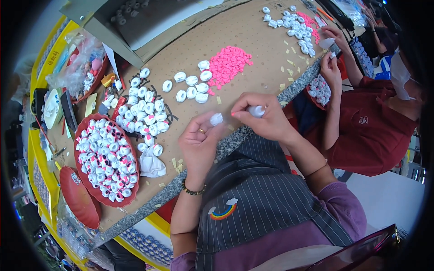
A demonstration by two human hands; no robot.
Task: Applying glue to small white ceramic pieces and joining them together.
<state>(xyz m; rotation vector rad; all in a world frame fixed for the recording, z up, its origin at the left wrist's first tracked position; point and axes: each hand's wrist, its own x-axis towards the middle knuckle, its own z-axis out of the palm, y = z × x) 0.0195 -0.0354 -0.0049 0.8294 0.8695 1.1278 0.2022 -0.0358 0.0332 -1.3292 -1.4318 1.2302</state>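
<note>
My left hand point(199, 140) holds a small white rounded piece point(216, 119) between thumb and fingers, slightly blurred. Close by on its right, my right hand point(266, 115) pinches a tiny pink bit at the thumb and fingertip. A small white squeeze bottle point(256, 111) is tucked in that same hand, partly hidden by the fingers. Beyond both hands lies a heap of small pink pieces point(228, 63) on the brown-covered table. Several loose white pieces point(191, 81) sit beside the heap, and a larger group of white pieces point(145, 107) lies further left.
A red scalloped tray point(131, 201) piled with white-and-pink pieces stands at left, near a second red tray point(79, 198). A white cloth point(152, 163) lies by it. A metal shelf point(135, 49) stands behind. At right a co-worker point(361, 126) handles similar pieces. Granite point(289, 92) edges the table.
</note>
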